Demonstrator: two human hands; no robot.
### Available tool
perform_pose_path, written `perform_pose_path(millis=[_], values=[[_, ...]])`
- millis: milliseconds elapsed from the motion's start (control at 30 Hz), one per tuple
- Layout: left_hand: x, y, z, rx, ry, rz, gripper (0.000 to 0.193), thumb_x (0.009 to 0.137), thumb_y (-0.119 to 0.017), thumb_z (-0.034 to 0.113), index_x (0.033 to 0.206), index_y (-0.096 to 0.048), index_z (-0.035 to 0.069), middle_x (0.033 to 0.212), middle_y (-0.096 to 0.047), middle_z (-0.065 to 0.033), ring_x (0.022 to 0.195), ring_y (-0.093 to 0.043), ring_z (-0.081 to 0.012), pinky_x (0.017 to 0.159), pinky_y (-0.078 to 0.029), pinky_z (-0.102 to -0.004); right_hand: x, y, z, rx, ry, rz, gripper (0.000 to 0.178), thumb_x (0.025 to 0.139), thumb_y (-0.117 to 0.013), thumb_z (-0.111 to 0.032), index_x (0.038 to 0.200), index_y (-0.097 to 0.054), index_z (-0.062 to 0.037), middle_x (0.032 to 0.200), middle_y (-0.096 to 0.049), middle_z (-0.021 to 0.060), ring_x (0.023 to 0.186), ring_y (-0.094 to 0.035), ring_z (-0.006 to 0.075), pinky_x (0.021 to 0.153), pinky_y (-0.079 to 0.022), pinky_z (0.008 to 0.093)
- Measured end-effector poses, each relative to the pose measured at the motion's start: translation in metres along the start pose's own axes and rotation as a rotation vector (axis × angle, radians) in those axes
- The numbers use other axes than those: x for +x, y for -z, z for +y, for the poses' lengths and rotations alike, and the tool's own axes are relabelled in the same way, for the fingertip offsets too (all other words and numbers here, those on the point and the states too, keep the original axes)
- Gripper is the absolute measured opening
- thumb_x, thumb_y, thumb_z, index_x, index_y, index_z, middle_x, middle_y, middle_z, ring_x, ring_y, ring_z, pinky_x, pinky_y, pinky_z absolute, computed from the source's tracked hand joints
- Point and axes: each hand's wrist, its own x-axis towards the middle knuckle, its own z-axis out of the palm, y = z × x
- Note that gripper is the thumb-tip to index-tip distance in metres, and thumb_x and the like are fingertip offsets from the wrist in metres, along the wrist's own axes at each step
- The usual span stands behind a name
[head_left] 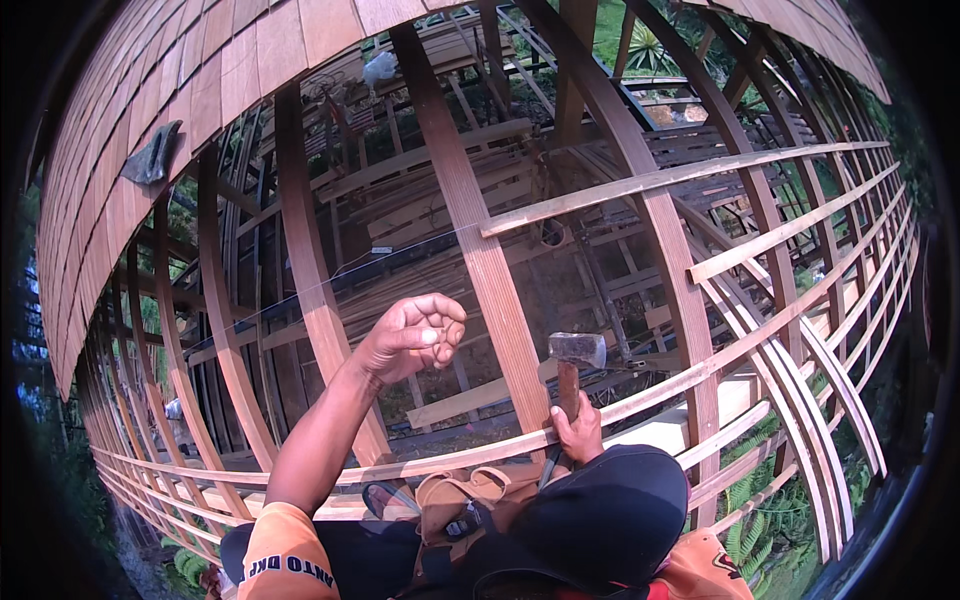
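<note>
My left hand (418,335) is raised above the open roof frame, its fingers curled in toward the thumb. Whether anything small is pinched in it I cannot make out. Lower and to the right, my right hand (578,435) is closed round the wooden handle of a hammer (578,350). The metal head points up and away from me, beside a brown rafter (487,270). Just in front of my legs runs a long wooden batten (640,398), crossing the rafters close to my right hand. A tan leather tool pouch (465,490) lies at my lap.
Wooden shingles (250,50) cover the roof at upper left, with a dark cloth-like piece (152,153) on them. A thin string crosses the rafters. More battens (800,235) run to the right, with loose strips (790,440) lying across them. Gaps between rafters drop to stacked planks (420,195).
</note>
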Motion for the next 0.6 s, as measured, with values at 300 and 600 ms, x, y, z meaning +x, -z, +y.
perform_pose_path(millis=[300,600], values=[[0.085,0.033,-0.044,-0.296,-0.324,0.140,0.021,0.102,-0.057,0.026,0.110,-0.061,0.007,0.077,-0.057,0.0006,0.059,-0.047,-0.0062,0.054,-0.039,-0.0224,-0.003,0.003,0.003,0.001,-0.002,0.007,0.027,0.088,-0.069,-0.017,0.105,-0.056,0.0007,0.078,-0.067,0.0206,0.072,-0.071,0.0352,0.066,-0.053,0.0402],[0.143,0.059,-0.032,0.794,-0.512,0.753,0.019,0.096,-0.065,0.017,0.098,-0.072,0.000,0.075,-0.063,-0.0001,0.066,-0.056,-0.0065,0.062,-0.047,-0.0233,-0.005,0.001,0.007,0.054,-0.030,-0.043,0.029,0.088,-0.069,-0.015,0.109,-0.057,0.0007,0.082,-0.068,0.0203,0.077,-0.071,0.0364,0.069,-0.054,0.0406]])
